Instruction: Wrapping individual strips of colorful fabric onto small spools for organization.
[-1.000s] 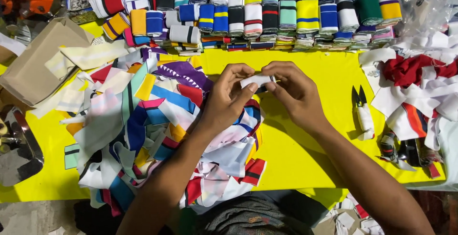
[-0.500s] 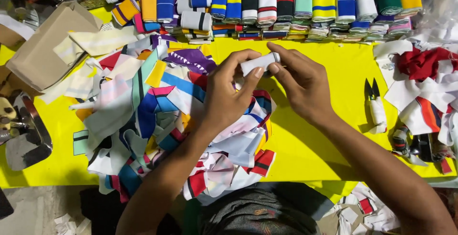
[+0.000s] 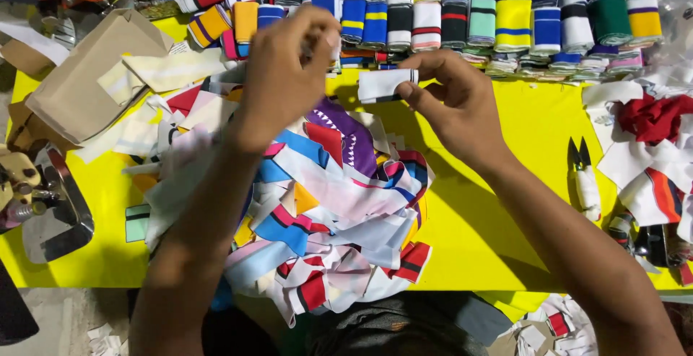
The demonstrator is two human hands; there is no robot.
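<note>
Yellow desk (image 3: pixel 534 132), absolutely buried in fabric. The right hand (image 3: pixel 458 103) is pinching a small white fabric strip (image 3: pixel 386 84) with a dark edge between thumb and fingers, holding it up in the air above the desk, just in front of the row of rolled striped bands (image 3: pixel 505 16) along the far edge. The left hand (image 3: pixel 285 67) is raised beside it, a bit apart from the strip, fingers curled in — can't really tell whether it's got anything pinched, its fingertips sit against the rolls behind and it's blurry there.

Under both forearms there's a big messy heap of cut scraps (image 3: pixel 325 197) — blue, red, white, purple, all tangled. Off to the right, a pair of small thread snips (image 3: pixel 585 175) with a white handle lies flat on the desk, well apart from the hands, next to a pile of red and white pieces (image 3: pixel 650 132). On the left, a flattened cardboard box (image 3: pixel 86 81) and some metal machine part (image 3: pixel 50 211) hanging over the desk edge.
</note>
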